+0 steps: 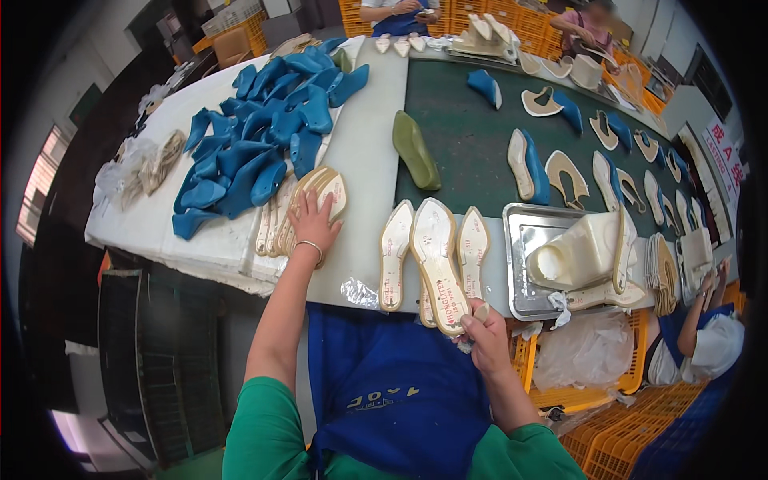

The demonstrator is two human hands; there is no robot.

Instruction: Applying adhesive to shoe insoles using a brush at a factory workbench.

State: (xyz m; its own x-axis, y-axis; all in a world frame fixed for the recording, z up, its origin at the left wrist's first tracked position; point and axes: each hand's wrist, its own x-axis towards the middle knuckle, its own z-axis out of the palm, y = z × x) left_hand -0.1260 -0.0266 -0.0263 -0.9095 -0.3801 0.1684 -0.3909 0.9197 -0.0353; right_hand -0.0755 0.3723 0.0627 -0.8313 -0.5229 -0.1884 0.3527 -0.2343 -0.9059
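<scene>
White insole (438,264) sticks out past your pinching right hand (485,338), likely so its top shows; your left hand (314,227) spreads over stacked insoles (334,192).

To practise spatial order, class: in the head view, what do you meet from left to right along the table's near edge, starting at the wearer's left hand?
Left hand, wrinkled clear plastic, leftmost pale insole, large front insole, right hand, metal tray, stack of beige pieces.

One lower insole (426,309) (mostly hidden)
</scene>
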